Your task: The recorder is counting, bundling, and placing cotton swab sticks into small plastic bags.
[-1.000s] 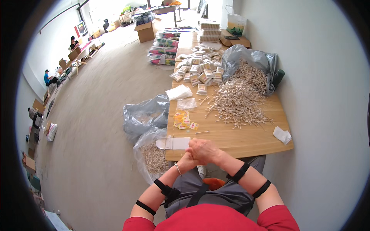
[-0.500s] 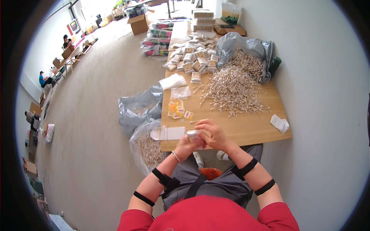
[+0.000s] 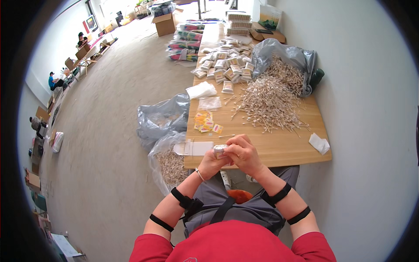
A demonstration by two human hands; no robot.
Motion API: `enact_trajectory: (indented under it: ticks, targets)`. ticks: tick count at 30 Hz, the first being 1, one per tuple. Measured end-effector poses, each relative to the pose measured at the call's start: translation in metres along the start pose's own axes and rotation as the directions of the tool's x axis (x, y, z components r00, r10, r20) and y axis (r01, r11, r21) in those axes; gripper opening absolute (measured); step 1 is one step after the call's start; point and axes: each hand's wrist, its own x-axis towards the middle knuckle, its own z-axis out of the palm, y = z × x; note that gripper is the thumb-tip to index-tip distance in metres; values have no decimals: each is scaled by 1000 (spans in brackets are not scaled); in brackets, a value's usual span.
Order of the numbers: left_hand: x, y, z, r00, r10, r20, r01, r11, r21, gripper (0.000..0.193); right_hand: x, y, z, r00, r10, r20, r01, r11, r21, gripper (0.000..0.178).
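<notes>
Over the table's near edge my left hand [image 3: 209, 163] is wrapped round a small packet of cotton swabs [image 3: 220, 149], its white tips facing up. The fingers of my right hand [image 3: 245, 153] are closed at the packet's right side; its lower part is hidden by both hands. A loose cotton swab [image 3: 226, 136] lies just beyond them. Beside my left hand is a flat white piece with a clear strip [image 3: 201, 148]. Small yellow and white cards [image 3: 203, 122] lie farther off, below clear plastic bags [image 3: 210, 103]. To their right spreads a large heap of loose swabs [image 3: 270, 105].
Filled swab packets [image 3: 228, 72] pile up at the far side, before stacked bundles [image 3: 238, 22]. A grey plastic bag [image 3: 266, 50] lies behind the heap. Crumpled white paper [image 3: 319, 143] sits near the right corner. Bags [image 3: 162, 118] stand left of the table; a wall [image 3: 362, 109] rises right.
The packet has turned more upright, with its swab tips now facing up. My right hand has shifted from over it to its right side. The whole view has moved slightly.
</notes>
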Motion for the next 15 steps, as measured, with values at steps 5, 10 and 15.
enact_trajectory:
  ticks: [5,10,15]
  targets:
    - [1,-1,-1,998,47,-40,-41,989,139,7,0,0,0,1000,-9,-12,9,1000,17,13]
    - [-2,4,1,998,44,-42,-24,915,402,13,7,-2,-16,1000,12,20,-13,998,58,14]
    - [2,-4,1,997,64,-30,-53,955,293,14,6,4,-25,989,137,59,-145,972,184,17]
